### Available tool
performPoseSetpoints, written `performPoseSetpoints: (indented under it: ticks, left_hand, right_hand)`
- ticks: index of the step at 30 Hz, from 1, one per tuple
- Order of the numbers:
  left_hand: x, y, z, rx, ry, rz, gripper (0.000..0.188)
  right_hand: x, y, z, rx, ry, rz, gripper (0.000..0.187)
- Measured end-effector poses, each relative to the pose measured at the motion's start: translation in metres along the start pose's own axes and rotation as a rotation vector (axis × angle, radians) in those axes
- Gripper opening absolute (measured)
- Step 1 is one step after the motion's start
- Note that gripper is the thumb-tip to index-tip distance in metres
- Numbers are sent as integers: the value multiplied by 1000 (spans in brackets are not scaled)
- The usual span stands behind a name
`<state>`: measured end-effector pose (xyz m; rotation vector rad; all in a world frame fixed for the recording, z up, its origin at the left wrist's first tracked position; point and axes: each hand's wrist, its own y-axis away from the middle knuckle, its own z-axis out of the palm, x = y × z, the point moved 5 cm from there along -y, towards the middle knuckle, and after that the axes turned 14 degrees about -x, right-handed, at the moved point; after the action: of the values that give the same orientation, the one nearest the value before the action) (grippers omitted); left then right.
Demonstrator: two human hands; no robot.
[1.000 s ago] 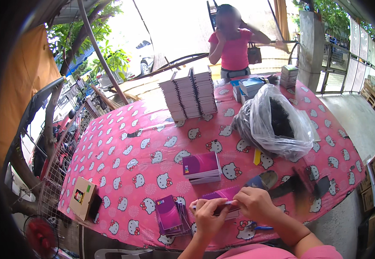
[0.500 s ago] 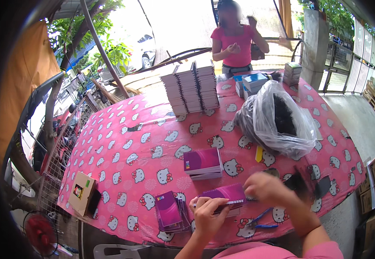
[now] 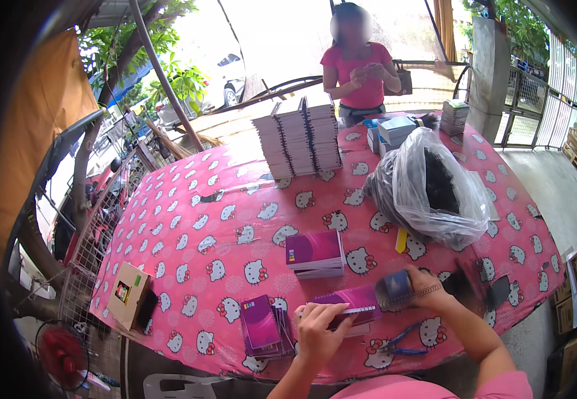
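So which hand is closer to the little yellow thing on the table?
The right hand. It's just below the yellow thing in the picture, holding a blurry dark blue thing. The left hand is farther away, down to the left, on a purple notebook.

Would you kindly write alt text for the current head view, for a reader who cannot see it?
A person's left hand holds a purple-covered notebook on a pink patterned table, while the right hand holds a blurred, dark blue object beside it. Blue-handled pliers, a purple notebook stack and a clear plastic bag lie nearby; another person stands across the table.
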<state>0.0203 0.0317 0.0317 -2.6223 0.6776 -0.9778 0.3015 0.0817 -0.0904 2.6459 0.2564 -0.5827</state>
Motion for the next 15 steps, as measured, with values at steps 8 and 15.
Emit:
performPoseSetpoints:
  ticks: [8, 15]
  left_hand:
    - [-1, -4, -1, 3, 62, -27, 24]
    - [-2, -6, 5, -13, 69, 45, 22]
  right_hand:
    - [1, -4, 6, 76, 257, -31, 83]
    - [-10, -4, -65, 313, -723, -264, 55]
